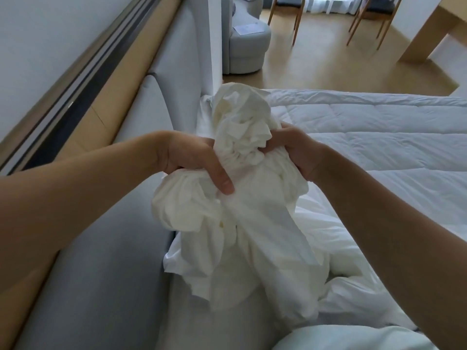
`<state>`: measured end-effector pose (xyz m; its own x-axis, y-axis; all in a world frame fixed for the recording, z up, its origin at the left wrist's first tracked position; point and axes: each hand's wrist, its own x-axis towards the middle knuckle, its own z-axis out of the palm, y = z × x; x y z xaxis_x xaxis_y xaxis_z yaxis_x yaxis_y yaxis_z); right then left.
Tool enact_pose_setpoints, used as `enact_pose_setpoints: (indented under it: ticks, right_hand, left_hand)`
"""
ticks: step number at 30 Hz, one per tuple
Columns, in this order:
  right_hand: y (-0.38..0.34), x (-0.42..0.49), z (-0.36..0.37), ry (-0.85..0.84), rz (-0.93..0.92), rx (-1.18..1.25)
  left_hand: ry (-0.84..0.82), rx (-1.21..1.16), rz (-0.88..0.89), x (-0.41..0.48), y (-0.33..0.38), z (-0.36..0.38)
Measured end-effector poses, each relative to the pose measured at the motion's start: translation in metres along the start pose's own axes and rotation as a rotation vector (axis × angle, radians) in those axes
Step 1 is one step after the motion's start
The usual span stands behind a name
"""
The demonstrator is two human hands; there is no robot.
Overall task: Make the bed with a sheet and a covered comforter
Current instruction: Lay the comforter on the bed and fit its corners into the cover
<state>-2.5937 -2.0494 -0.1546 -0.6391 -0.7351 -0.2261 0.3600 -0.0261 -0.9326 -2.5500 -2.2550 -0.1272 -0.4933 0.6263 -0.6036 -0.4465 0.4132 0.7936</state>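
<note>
soft daylight is admitted from the far curtains (326, 3); edges are bent by wide-angle distortion, detail slightly blurred.

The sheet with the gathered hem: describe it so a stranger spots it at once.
Find the grey padded headboard. Right beside it, the left hand and right hand grip a bunched white sheet. Unlike the flat quilted bedding behind, it is thin, crumpled, with a puckered elastic edge.
</note>
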Motion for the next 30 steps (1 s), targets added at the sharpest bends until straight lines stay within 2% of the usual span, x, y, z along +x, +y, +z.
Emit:
enact_pose_setpoints:
  ticks: [3,6,11,16,21,24,26,30]
  right_hand:
    - [-0.006,0.005,0.007,-0.012,0.017,0.022]
    - [-0.006,0.007,0.006,-0.147,0.085,0.055]
    - [0.004,0.001,-0.001,-0.238,0.249,-0.011]
    - [0.002,0.004,0.004,-0.185,0.356,-0.068]
    - [0.0,0.004,-0.002,-0.16,0.268,-0.113]
    - [-0.008,0.005,-0.006,-0.109,0.137,-0.017]
    - [-0.011,0.008,-0.006,-0.133,0.045,0.001]
    - [-0.015,0.014,-0.007,-0.187,0.023,0.009]
  left_hand:
    - [-0.049,0.054,-0.023,-0.007,0.003,0.0]
    - [0.041,-0.04,0.062,-0.003,0.0,-0.015]
    - [0.202,-0.192,0.187,0.008,-0.008,-0.029]
    - [0.279,-0.343,0.298,0.006,-0.006,-0.027]
    - [0.26,-0.357,0.267,0.005,-0.005,-0.023]
    - [0.168,-0.314,0.217,0.004,-0.002,-0.019]
    - [0.073,-0.289,0.195,0.005,-0.002,-0.018]
    - [-0.005,-0.165,0.096,-0.003,0.005,-0.011]
